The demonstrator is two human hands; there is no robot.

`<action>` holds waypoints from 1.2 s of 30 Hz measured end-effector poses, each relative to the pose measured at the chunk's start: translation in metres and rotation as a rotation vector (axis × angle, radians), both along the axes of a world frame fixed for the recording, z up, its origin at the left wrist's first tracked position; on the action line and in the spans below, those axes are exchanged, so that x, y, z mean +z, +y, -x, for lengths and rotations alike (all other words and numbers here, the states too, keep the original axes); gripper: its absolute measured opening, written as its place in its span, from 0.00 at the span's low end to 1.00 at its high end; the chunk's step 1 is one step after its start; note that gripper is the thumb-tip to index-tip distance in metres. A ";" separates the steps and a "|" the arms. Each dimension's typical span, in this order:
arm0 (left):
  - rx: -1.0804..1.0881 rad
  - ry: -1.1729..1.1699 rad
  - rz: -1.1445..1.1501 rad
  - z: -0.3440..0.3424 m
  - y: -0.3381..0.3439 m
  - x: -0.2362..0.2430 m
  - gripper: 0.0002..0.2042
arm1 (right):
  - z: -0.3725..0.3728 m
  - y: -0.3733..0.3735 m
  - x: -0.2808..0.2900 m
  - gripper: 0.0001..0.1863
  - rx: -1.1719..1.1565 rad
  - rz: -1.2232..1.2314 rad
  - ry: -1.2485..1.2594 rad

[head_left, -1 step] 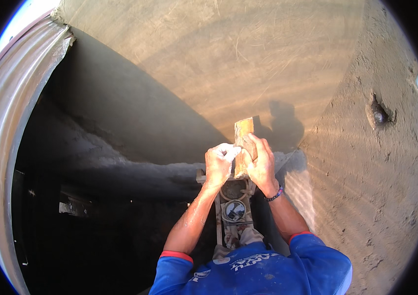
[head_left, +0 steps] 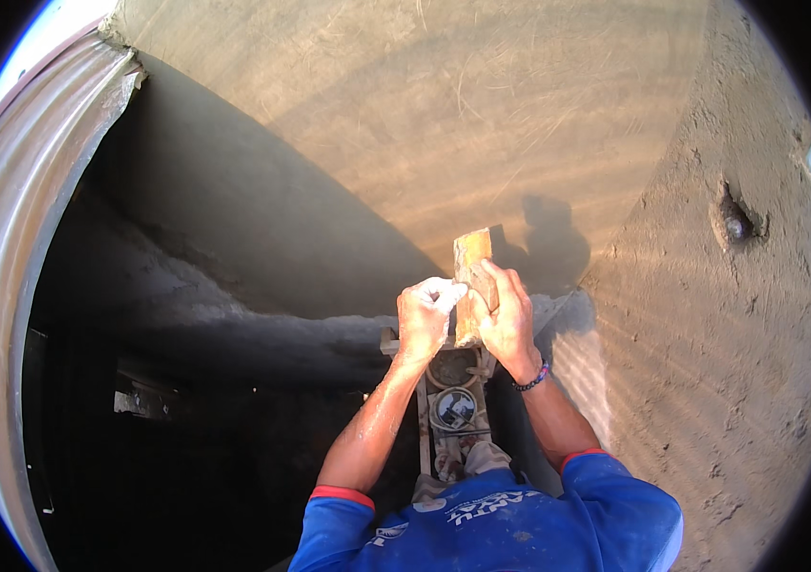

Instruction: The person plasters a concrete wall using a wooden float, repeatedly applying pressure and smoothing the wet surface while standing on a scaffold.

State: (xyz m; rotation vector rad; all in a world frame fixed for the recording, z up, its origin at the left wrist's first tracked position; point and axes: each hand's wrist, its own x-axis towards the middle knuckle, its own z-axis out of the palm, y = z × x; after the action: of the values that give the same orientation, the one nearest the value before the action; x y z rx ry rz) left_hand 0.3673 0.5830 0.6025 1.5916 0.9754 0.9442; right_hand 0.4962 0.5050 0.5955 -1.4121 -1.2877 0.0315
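Observation:
In front of the plastered wall, my right hand (head_left: 505, 310) grips a worn, yellowish rectangular block (head_left: 473, 250) with a rough, crusted face, held upright. Its thumb and fingers lie along the block's right side. My left hand (head_left: 425, 315) is closed in a pinch at the block's left edge. Its fingertips look whitish; whatever they hold, if anything, is too small to make out. Both forearms reach up from blue sleeves, and a dark beaded bracelet (head_left: 531, 377) circles my right wrist.
Smooth plastered wall (head_left: 520, 105) rises ahead; a rougher wall (head_left: 701, 362) with a hole (head_left: 735, 221) stands at right. A corrugated sheet (head_left: 5, 286) curves along the left. Below my hands are a narrow wooden frame (head_left: 425, 419) and a round container (head_left: 455, 408). Deep shadow covers the lower left.

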 end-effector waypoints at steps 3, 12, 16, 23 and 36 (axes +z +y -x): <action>0.047 -0.038 0.024 0.000 0.000 -0.002 0.08 | 0.000 -0.006 0.002 0.27 0.017 0.017 -0.064; 0.143 0.030 -0.058 -0.006 -0.003 0.006 0.11 | 0.002 -0.022 0.005 0.24 0.039 0.057 -0.234; 0.182 0.004 -0.073 -0.006 0.011 -0.012 0.11 | 0.000 -0.041 -0.005 0.25 0.073 0.157 -0.256; 0.128 -0.290 0.147 -0.010 0.083 -0.030 0.09 | -0.008 -0.081 -0.062 0.24 0.169 0.370 0.022; 0.149 -0.111 0.190 -0.021 0.180 0.012 0.12 | -0.026 -0.115 -0.101 0.24 0.023 0.593 0.035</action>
State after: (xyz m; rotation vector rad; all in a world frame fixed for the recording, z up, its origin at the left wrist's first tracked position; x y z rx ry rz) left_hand 0.3887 0.7630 0.6146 1.3092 1.0833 0.9989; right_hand 0.5222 0.3902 0.4944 -1.8833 -1.3223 0.4853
